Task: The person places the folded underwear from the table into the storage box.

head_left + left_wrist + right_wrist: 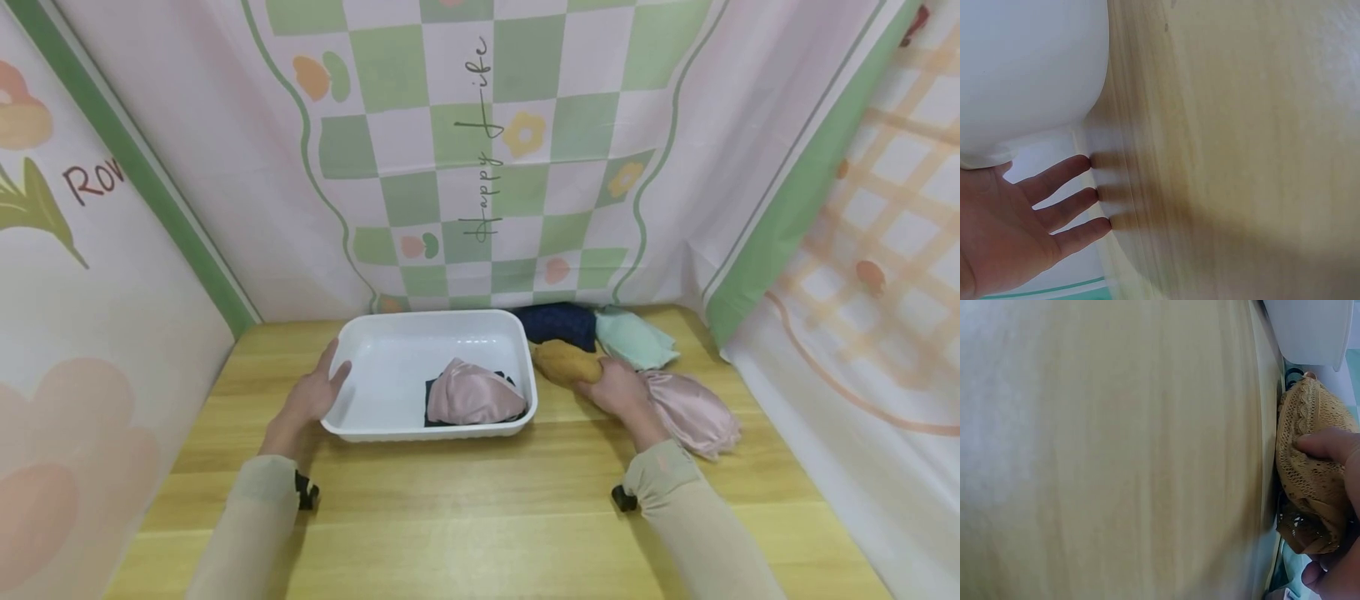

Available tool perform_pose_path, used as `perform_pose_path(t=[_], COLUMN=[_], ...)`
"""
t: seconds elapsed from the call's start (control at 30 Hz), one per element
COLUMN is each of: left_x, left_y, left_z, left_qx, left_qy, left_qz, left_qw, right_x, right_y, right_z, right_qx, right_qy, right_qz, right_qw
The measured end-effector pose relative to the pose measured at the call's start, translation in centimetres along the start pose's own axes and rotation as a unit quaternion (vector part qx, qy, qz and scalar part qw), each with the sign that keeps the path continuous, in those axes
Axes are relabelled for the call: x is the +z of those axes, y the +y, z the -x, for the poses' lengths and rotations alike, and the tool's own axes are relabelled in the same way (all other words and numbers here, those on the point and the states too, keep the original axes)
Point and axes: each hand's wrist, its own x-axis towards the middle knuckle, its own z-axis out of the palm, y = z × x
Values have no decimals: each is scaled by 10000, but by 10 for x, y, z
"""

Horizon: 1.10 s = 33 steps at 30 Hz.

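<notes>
My right hand [618, 390] pinches a folded mustard lace bra [564, 363] just right of the white tray [390, 433]. In the right wrist view the thumb presses into the lace of its cup. At the tray's left end is my left hand [313, 395], its thumb by the rim. The left wrist view shows its other fingers [1063, 209] straight and spread outside the tray wall. Inside the tray, toward the right, a pink satin piece [472, 396] lies over dark fabric [432, 412].
Behind the mustard bra lie a navy lace piece [557, 323] and a mint-green cloth piece [634, 337]. A second pink satin piece [692, 412] lies beside the right wrist. Printed curtains [525, 150] hang round the wooden table [450, 517].
</notes>
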Motion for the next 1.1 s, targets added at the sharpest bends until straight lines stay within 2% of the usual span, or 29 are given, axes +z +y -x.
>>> perform_pose_path(t=[0.27, 0.5, 0.9, 1.1], left_x=[0, 0, 0, 2], left_y=[0, -1, 2, 0], left_z=[0, 0, 1, 0], left_qx=[111, 134, 10, 28], left_qy=[78, 76, 53, 88], left_qz=[-96, -102, -74, -63], left_qw=[9999, 9998, 10000, 9999], right_x=[-1, -2, -6, -7], right_y=[3, 2, -3, -4], right_z=[2, 4, 5, 6], right_qx=[-88, 50, -54, -73], right_qy=[279, 529, 1023, 1074], right_qz=[-643, -1047, -1447, -1524], right_qw=[9975, 9931, 9842, 9824])
